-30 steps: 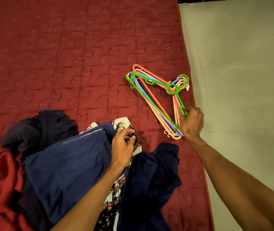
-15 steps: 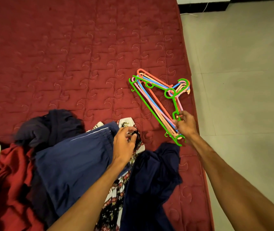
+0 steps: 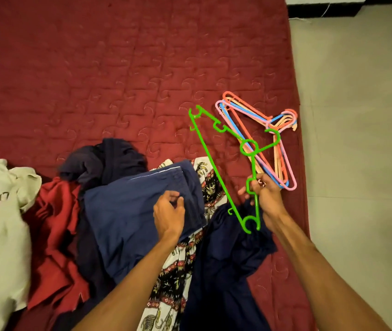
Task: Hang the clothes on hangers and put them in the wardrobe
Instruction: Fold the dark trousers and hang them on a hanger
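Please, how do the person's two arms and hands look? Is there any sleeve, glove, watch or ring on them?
The left forearm and right forearm are bare to the frame edge; no sleeve shows. The left hand and the right hand wear no gloves, and no watch or ring is visible.

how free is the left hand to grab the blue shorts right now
Probably yes: the left hand sits right over the blue shorts, seems to hold nothing, and the shorts lie on top of the other clothes, uncovered.
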